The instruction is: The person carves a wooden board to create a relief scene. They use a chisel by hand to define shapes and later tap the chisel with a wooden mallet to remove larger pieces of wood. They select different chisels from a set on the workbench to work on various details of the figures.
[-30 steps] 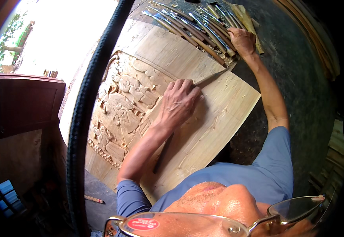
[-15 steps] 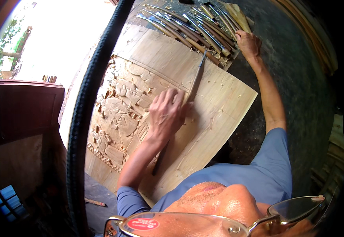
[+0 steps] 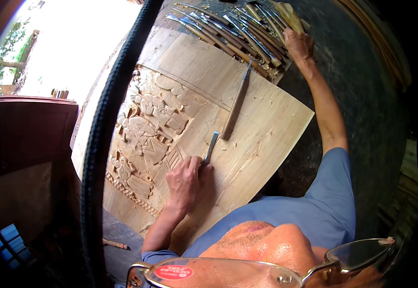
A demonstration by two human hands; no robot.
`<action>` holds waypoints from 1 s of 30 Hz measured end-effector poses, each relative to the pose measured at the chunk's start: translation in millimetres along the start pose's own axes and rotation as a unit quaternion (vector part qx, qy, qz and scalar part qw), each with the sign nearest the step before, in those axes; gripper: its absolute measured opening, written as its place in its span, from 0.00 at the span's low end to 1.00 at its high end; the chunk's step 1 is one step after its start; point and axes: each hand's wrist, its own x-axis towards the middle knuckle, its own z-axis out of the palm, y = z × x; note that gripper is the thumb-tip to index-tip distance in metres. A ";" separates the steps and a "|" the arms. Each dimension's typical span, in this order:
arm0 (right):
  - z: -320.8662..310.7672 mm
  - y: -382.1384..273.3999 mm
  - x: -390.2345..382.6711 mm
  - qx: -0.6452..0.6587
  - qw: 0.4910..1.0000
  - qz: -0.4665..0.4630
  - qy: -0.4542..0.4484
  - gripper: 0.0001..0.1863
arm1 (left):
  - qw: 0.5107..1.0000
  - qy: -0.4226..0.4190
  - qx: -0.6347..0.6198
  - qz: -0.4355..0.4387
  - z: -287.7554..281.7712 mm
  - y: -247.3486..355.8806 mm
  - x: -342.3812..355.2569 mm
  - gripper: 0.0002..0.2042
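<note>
A flat-bladed chisel (image 3: 212, 146) is in my left hand (image 3: 184, 185), whose fingers are closed round its handle low over the wooden panel (image 3: 262, 115). The blade points away from me, and most of the handle is hidden. Beyond it lies a second chisel (image 3: 236, 106) with a brown wooden handle, untouched. Carved relief figures (image 3: 144, 134) cover the panel's left part. At the far right, my right hand (image 3: 299, 45) is closed at the near end of a pale, club-like wooden piece (image 3: 289, 17), beside several chisels (image 3: 240, 36).
Wood shavings lie among the chisels and on the panel. A thick black cord (image 3: 105, 120) crosses the view at the left. A short stick (image 3: 115, 244) lies on the dark surface at the lower left. Long boards (image 3: 377, 38) stand at the far right.
My left hand has drawn back toward me, and the chisel in it now shows its blade. The second chisel lies uncovered. My right hand has shifted slightly farther away, onto the pale wooden piece.
</note>
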 end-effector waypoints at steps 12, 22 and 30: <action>44.4 59.6 31.4 -0.151 0.981 -0.032 -0.117 0.17 | 0.991 0.040 -0.088 0.089 6.7 -18.3 10.7 0.12; -178.4 -31.0 -45.7 0.263 0.962 0.063 0.031 0.20 | 0.940 0.299 -0.067 0.147 0.0 -24.6 33.9 0.23; -301.0 -255.4 -221.6 0.677 0.624 0.236 -0.311 0.18 | 0.903 0.399 -0.044 0.155 1.2 -37.0 32.0 0.30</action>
